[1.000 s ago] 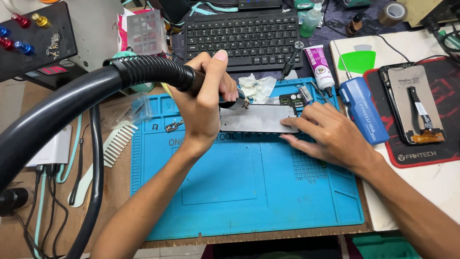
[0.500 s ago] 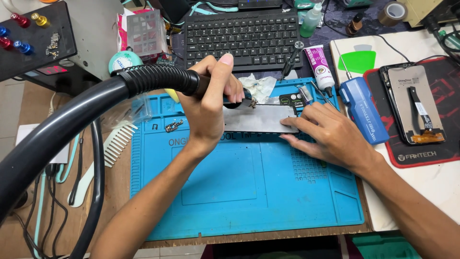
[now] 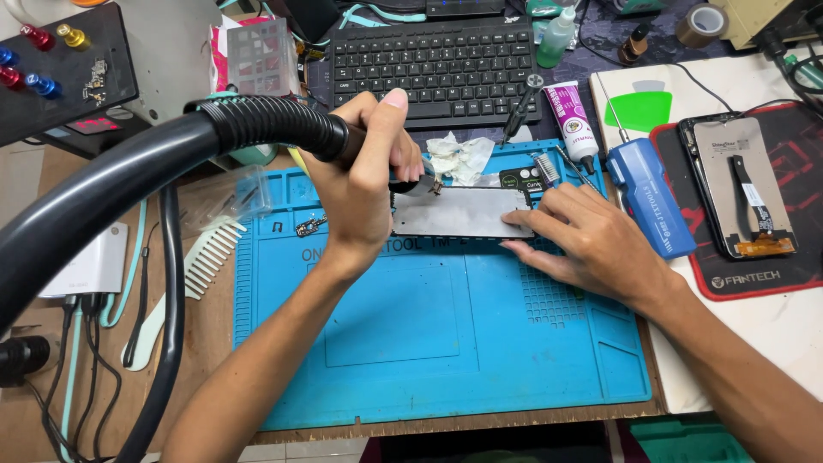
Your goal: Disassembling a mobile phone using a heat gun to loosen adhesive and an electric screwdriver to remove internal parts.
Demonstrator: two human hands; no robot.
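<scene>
Head view: the left hand (image 3: pixel 364 184) is clenched around the handle of a hot-air tool whose thick black ribbed hose (image 3: pixel 257 124) sweeps off to the left; its metal nozzle (image 3: pixel 426 184) touches the upper left corner of a grey phone panel (image 3: pixel 459 213). That panel lies flat on the upper part of a blue silicone work mat (image 3: pixel 429 343). The right hand (image 3: pixel 591 244) lies open, fingers spread, with its fingertips (image 3: pixel 514 219) pressing the panel's right end. Just beside this hand stands a blue bottle (image 3: pixel 647 197), behind it a white glue tube (image 3: pixel 570 120). A black keyboard (image 3: pixel 437 69) sits beyond the mat, a white comb (image 3: pixel 210 257) to its left, and a second phone (image 3: pixel 741 184) rests on a red mat at the far right
</scene>
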